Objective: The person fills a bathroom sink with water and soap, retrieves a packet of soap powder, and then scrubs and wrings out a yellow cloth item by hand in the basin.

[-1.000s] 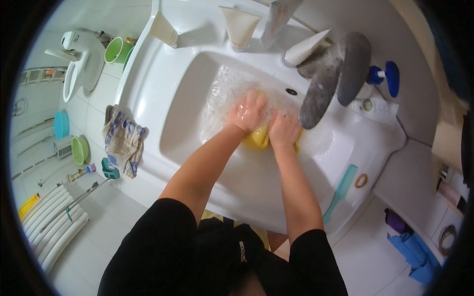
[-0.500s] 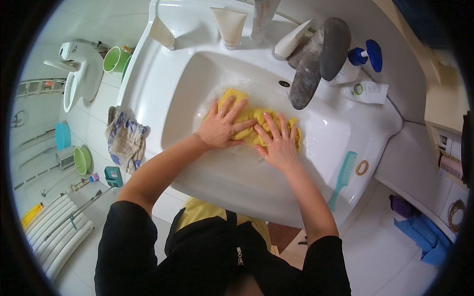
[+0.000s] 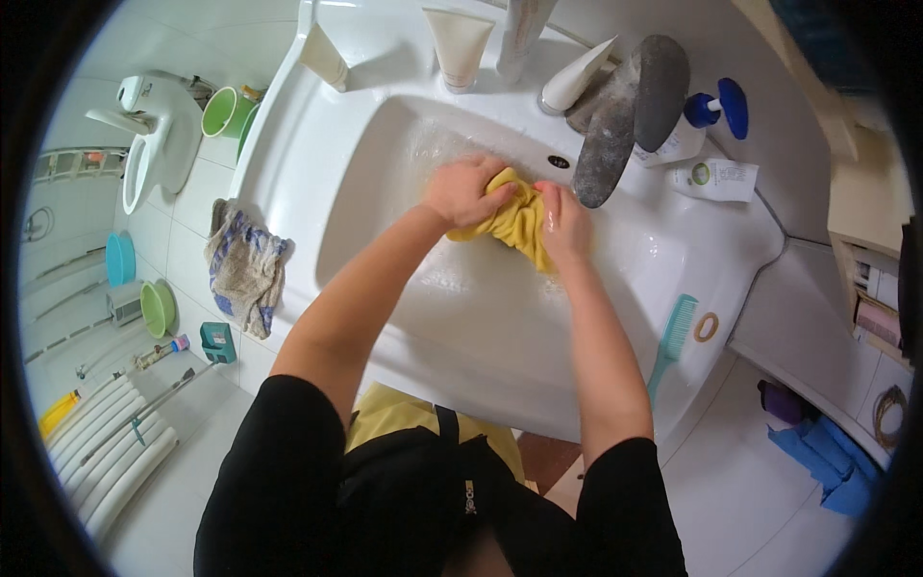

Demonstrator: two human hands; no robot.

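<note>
A wet yellow cloth (image 3: 519, 223) is bunched up between my two hands inside the white washbasin (image 3: 351, 207). My left hand (image 3: 468, 192) is closed on the cloth's left part, thumb toward the middle. At the cloth's right side, my right hand (image 3: 564, 219) grips it with curled fingers. Water and some foam lie in the basin around and under the cloth. The grey faucet (image 3: 608, 152) reaches over the basin just to the right of my right hand.
Several tubes, one a white tube (image 3: 459, 46), stand along the basin's back rim. A blue pump bottle (image 3: 719, 106) is behind the faucet. On the right rim lie a teal comb (image 3: 671, 344) and a tan ring (image 3: 706, 327). A patterned rag (image 3: 246, 269) hangs over the left edge.
Both hands lay spread flat on the cloth before. Now they have closed around it and moved toward the back of the basin, gathering it into a narrower bunch.
</note>
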